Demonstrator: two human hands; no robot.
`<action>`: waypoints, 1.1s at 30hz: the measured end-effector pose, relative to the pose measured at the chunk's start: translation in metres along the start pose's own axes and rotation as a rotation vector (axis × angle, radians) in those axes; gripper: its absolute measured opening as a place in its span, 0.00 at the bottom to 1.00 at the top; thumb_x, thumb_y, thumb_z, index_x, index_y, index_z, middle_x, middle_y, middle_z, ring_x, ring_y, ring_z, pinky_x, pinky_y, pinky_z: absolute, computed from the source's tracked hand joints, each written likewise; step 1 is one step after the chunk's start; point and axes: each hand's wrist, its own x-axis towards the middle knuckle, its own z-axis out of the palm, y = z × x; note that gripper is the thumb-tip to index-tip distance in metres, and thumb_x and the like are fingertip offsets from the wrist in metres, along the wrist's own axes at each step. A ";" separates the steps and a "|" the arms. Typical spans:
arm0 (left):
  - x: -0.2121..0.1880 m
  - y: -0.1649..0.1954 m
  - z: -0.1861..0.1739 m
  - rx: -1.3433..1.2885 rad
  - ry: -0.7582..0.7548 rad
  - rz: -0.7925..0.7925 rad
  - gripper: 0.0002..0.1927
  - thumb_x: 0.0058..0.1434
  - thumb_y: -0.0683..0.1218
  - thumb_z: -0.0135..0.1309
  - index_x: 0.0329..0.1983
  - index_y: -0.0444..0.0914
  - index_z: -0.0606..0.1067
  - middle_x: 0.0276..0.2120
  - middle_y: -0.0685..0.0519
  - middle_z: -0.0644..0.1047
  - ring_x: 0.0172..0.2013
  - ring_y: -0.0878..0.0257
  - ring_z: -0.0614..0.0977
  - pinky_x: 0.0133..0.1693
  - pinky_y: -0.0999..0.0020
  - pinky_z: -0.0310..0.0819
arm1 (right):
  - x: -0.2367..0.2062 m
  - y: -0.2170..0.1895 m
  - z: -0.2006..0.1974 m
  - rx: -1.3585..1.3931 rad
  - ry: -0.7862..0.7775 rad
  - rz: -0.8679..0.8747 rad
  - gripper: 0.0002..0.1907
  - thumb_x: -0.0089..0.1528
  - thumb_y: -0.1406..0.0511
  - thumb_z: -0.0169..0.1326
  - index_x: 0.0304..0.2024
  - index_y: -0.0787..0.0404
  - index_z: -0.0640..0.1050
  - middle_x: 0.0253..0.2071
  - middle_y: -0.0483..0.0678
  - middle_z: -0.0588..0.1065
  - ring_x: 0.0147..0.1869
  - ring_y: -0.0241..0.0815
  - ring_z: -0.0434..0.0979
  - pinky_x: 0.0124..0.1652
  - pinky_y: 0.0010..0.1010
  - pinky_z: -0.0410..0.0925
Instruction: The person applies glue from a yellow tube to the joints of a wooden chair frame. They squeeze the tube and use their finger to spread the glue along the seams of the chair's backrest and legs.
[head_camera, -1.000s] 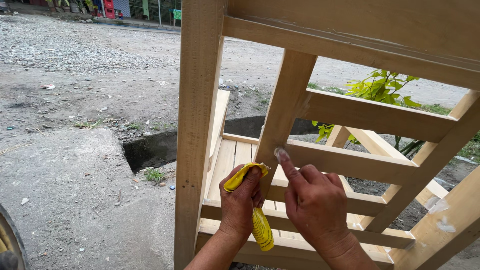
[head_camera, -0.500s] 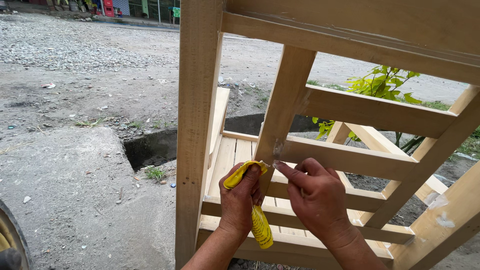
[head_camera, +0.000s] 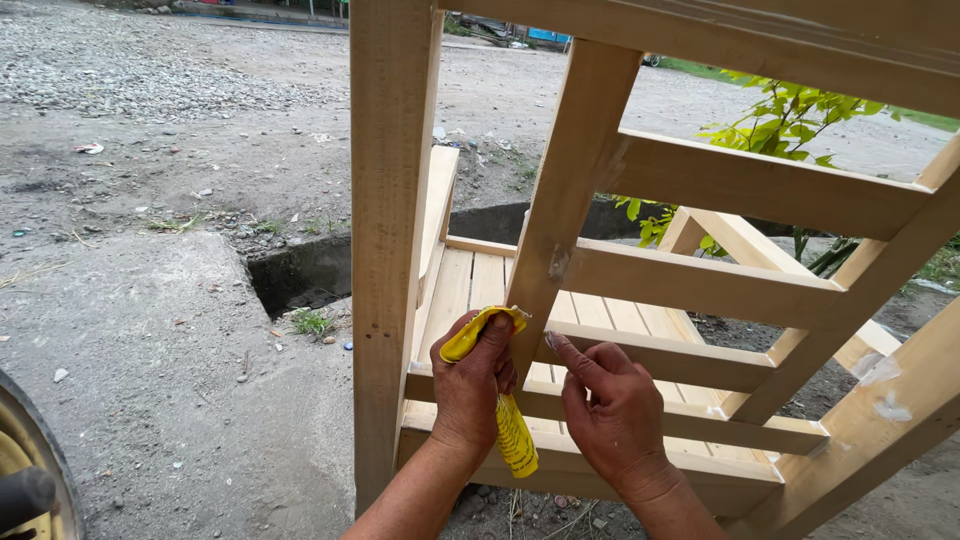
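Head view: a yellow tube (head_camera: 500, 400) is being gripped by the left hand (head_camera: 470, 385), fingers clamped around it, its nozzle end being pressed against the slanted wooden post (head_camera: 575, 190) of a pale wooden frame (head_camera: 390, 250). Right hand (head_camera: 610, 415) is being held just beside it, index finger extended toward the post's base, other fingers loosely curled, nothing being held.
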 end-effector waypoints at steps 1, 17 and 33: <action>-0.001 0.000 -0.001 0.004 0.002 -0.005 0.13 0.64 0.52 0.59 0.37 0.36 0.78 0.17 0.60 0.66 0.17 0.72 0.64 0.21 0.73 0.57 | 0.000 0.000 0.001 -0.053 0.026 -0.064 0.23 0.58 0.69 0.58 0.55 0.44 0.83 0.29 0.39 0.76 0.23 0.34 0.73 0.35 0.31 0.67; 0.000 -0.008 0.000 0.017 0.006 -0.017 0.13 0.64 0.52 0.60 0.37 0.37 0.78 0.17 0.60 0.66 0.17 0.73 0.65 0.21 0.73 0.58 | -0.002 0.016 -0.003 -0.376 0.025 -0.372 0.30 0.56 0.67 0.59 0.61 0.41 0.78 0.33 0.41 0.71 0.31 0.36 0.71 0.35 0.34 0.62; 0.001 -0.008 0.001 0.033 0.004 -0.003 0.13 0.64 0.52 0.60 0.37 0.37 0.78 0.17 0.60 0.66 0.17 0.72 0.65 0.21 0.73 0.59 | -0.004 0.016 0.002 -0.435 -0.044 -0.381 0.29 0.56 0.65 0.59 0.60 0.39 0.79 0.31 0.41 0.70 0.35 0.37 0.73 0.37 0.36 0.63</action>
